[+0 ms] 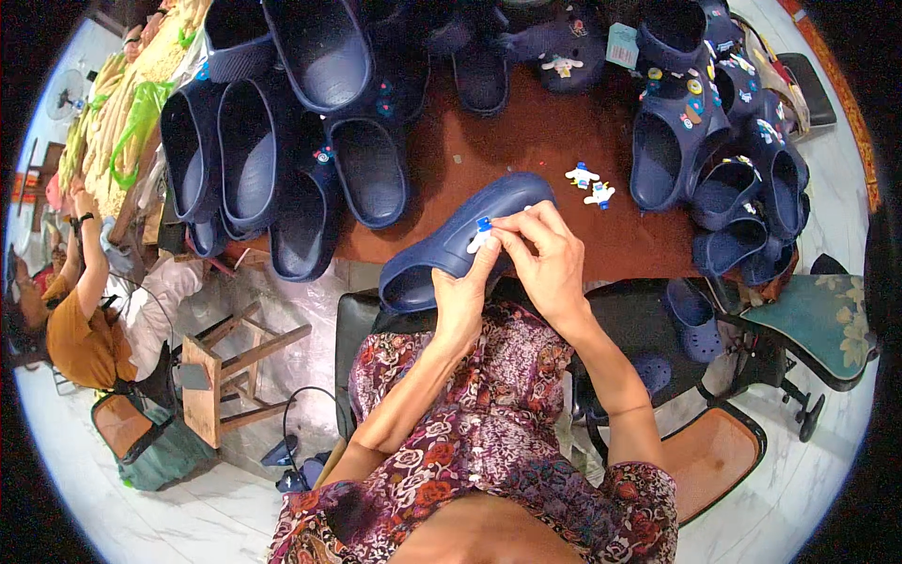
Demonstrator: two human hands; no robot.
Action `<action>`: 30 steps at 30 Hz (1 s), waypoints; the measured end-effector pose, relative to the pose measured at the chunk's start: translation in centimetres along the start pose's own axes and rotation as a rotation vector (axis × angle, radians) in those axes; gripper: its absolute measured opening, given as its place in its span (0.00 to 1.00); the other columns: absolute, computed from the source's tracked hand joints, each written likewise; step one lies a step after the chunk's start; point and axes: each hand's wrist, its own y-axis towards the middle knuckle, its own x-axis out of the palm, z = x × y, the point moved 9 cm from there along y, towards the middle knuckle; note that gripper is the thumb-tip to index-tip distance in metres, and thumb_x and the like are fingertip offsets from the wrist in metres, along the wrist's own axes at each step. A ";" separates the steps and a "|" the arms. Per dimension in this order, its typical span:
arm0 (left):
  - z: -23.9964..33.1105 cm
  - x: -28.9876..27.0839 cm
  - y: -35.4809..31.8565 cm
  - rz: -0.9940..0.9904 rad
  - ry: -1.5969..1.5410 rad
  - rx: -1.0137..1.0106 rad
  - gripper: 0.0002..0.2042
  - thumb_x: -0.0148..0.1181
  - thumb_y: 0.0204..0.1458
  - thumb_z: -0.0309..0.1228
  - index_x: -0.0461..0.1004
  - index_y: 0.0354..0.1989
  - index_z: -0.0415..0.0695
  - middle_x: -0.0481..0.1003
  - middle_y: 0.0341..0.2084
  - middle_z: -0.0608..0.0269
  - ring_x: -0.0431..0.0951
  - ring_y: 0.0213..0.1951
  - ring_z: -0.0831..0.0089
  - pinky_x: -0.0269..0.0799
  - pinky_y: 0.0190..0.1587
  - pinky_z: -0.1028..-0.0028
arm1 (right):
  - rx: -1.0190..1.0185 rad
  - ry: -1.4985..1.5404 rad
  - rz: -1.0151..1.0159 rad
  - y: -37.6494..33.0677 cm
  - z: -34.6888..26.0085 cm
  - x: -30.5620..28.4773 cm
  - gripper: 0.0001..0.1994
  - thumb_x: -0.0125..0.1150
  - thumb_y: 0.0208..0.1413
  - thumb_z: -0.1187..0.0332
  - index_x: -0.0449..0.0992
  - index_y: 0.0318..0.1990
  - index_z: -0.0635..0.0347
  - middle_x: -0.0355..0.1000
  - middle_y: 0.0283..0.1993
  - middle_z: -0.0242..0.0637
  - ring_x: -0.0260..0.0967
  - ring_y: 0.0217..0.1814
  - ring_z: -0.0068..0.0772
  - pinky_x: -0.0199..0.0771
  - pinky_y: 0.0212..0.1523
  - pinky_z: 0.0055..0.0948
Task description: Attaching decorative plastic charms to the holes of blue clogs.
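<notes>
Brown counter (554, 141) carries heaps of navy clogs; nearest, the left hand (460, 296) grips a navy clog (451, 244) at its edge while the right hand (550, 258) pinches a small blue-white charm (482, 235) onto it. Steady the clog, press squarely; two spare charms (590, 185) lie beyond

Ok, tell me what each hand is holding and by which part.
Both hands, left and right, pinch a small white-and-blue charm against the navy foam clog's upper.
</notes>
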 end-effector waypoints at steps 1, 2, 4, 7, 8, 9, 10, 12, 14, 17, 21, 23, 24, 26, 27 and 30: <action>-0.2 -0.1 0.1 -0.005 0.002 -0.002 0.13 0.62 0.55 0.27 0.73 0.48 0.39 0.76 0.43 0.64 0.75 0.44 0.77 0.71 0.48 0.76 | 0.008 0.007 0.001 0.0 0.1 0.1 0.05 0.64 0.51 0.68 0.81 0.35 0.53 0.71 0.33 0.34 0.73 0.33 0.39 0.73 0.33 0.35; -0.5 -0.3 0.2 0.001 -0.012 -0.021 0.13 0.62 0.55 0.27 0.73 0.48 0.39 0.76 0.43 0.64 0.75 0.44 0.77 0.71 0.48 0.76 | 0.015 0.015 0.001 -0.1 0.2 0.3 0.05 0.64 0.51 0.68 0.81 0.35 0.54 0.70 0.33 0.34 0.73 0.33 0.39 0.73 0.34 0.35; -0.7 -0.4 0.2 0.007 -0.023 -0.040 0.13 0.62 0.55 0.27 0.74 0.48 0.39 0.76 0.43 0.64 0.75 0.44 0.78 0.71 0.48 0.76 | -0.030 0.009 0.034 -0.3 0.3 1.0 0.04 0.64 0.52 0.68 0.80 0.35 0.54 0.70 0.33 0.35 0.73 0.34 0.39 0.73 0.34 0.35; -1.5 -0.7 0.2 0.033 -0.103 -0.119 0.13 0.61 0.55 0.27 0.74 0.48 0.40 0.76 0.44 0.63 0.76 0.44 0.77 0.72 0.48 0.75 | -0.068 0.001 0.030 -0.6 0.5 1.4 0.05 0.63 0.52 0.70 0.80 0.36 0.56 0.70 0.34 0.38 0.73 0.37 0.41 0.74 0.37 0.35; -2.3 -1.0 0.3 0.055 -0.172 -0.164 0.12 0.61 0.56 0.27 0.74 0.48 0.40 0.76 0.44 0.63 0.76 0.45 0.77 0.72 0.48 0.75 | -0.067 0.066 0.037 -0.6 0.9 1.4 0.05 0.63 0.52 0.71 0.80 0.37 0.57 0.71 0.34 0.38 0.74 0.38 0.40 0.74 0.39 0.34; -2.9 -1.2 0.3 0.077 -0.243 -0.208 0.12 0.60 0.56 0.26 0.74 0.48 0.40 0.77 0.44 0.63 0.76 0.45 0.76 0.73 0.48 0.74 | -0.066 0.131 0.044 -0.6 1.2 1.4 0.06 0.62 0.53 0.72 0.80 0.38 0.57 0.71 0.35 0.39 0.74 0.38 0.40 0.74 0.41 0.32; -3.2 -1.3 0.3 0.092 -0.258 -0.281 0.13 0.59 0.56 0.28 0.73 0.50 0.40 0.76 0.46 0.61 0.77 0.46 0.73 0.73 0.50 0.72 | -0.088 0.127 0.077 -0.5 1.2 0.7 0.07 0.62 0.53 0.74 0.80 0.40 0.58 0.72 0.36 0.40 0.74 0.39 0.39 0.74 0.42 0.30; -4.1 -1.6 1.0 0.067 -0.362 -0.364 0.15 0.59 0.57 0.29 0.72 0.51 0.40 0.75 0.47 0.60 0.77 0.47 0.71 0.73 0.51 0.70 | 0.020 0.199 0.130 -0.6 2.2 -0.6 0.06 0.60 0.55 0.75 0.79 0.40 0.59 0.72 0.37 0.39 0.74 0.38 0.31 0.75 0.37 0.27; -4.1 -0.8 1.3 -0.004 -0.479 -0.433 0.19 0.58 0.57 0.34 0.68 0.54 0.40 0.74 0.49 0.57 0.77 0.48 0.66 0.74 0.53 0.65 | 0.105 0.220 0.174 -0.8 4.2 -1.5 0.06 0.59 0.58 0.75 0.79 0.41 0.60 0.71 0.39 0.35 0.72 0.37 0.24 0.73 0.33 0.22; -3.2 -0.3 1.4 -0.020 -0.503 -0.448 0.18 0.58 0.58 0.35 0.69 0.54 0.41 0.74 0.49 0.57 0.76 0.49 0.66 0.73 0.53 0.64 | 0.227 0.228 0.135 -1.7 7.3 -1.5 0.10 0.60 0.57 0.73 0.76 0.46 0.61 0.69 0.44 0.35 0.71 0.41 0.23 0.73 0.33 0.21; -3.1 -0.2 1.5 0.002 -0.535 -0.500 0.18 0.58 0.58 0.35 0.69 0.54 0.42 0.74 0.49 0.56 0.76 0.49 0.65 0.73 0.53 0.64 | 0.222 0.292 0.107 -2.9 8.7 0.0 0.16 0.60 0.57 0.72 0.71 0.53 0.62 0.67 0.49 0.37 0.70 0.45 0.26 0.74 0.36 0.21; -2.6 0.4 1.6 -0.075 -0.569 -0.474 0.19 0.59 0.57 0.34 0.68 0.55 0.41 0.74 0.50 0.57 0.75 0.51 0.66 0.71 0.55 0.65 | 0.323 0.428 0.054 -3.3 9.6 1.4 0.21 0.61 0.57 0.71 0.67 0.57 0.62 0.65 0.53 0.40 0.69 0.47 0.28 0.76 0.39 0.24; -2.8 0.2 1.6 -0.078 -0.569 -0.478 0.19 0.59 0.57 0.34 0.68 0.55 0.41 0.74 0.50 0.57 0.75 0.51 0.66 0.71 0.55 0.65 | 0.353 0.432 0.017 -3.4 9.8 1.8 0.23 0.61 0.56 0.72 0.65 0.59 0.62 0.64 0.55 0.41 0.68 0.48 0.29 0.77 0.42 0.26; -2.0 0.3 1.8 -0.162 -0.379 -0.312 0.22 0.60 0.55 0.30 0.65 0.58 0.40 0.73 0.51 0.58 0.73 0.52 0.68 0.69 0.56 0.68 | 0.364 0.473 0.022 -3.3 10.4 2.4 0.23 0.62 0.56 0.71 0.65 0.58 0.62 0.64 0.55 0.41 0.68 0.49 0.29 0.77 0.43 0.26; -2.1 0.3 1.4 -0.171 -0.377 -0.319 0.22 0.60 0.55 0.30 0.65 0.58 0.40 0.73 0.51 0.58 0.73 0.52 0.68 0.69 0.56 0.68 | 0.371 0.519 0.019 -3.3 10.8 2.8 0.23 0.62 0.56 0.71 0.65 0.58 0.62 0.64 0.55 0.42 0.68 0.50 0.30 0.76 0.43 0.26; -2.4 -0.9 0.6 -0.179 0.107 -0.212 0.24 0.61 0.52 0.24 0.64 0.58 0.36 0.73 0.49 0.60 0.73 0.50 0.71 0.67 0.55 0.71 | 0.356 0.532 0.041 -2.8 11.7 3.3 0.22 0.62 0.56 0.71 0.65 0.58 0.63 0.64 0.55 0.41 0.68 0.51 0.32 0.76 0.43 0.28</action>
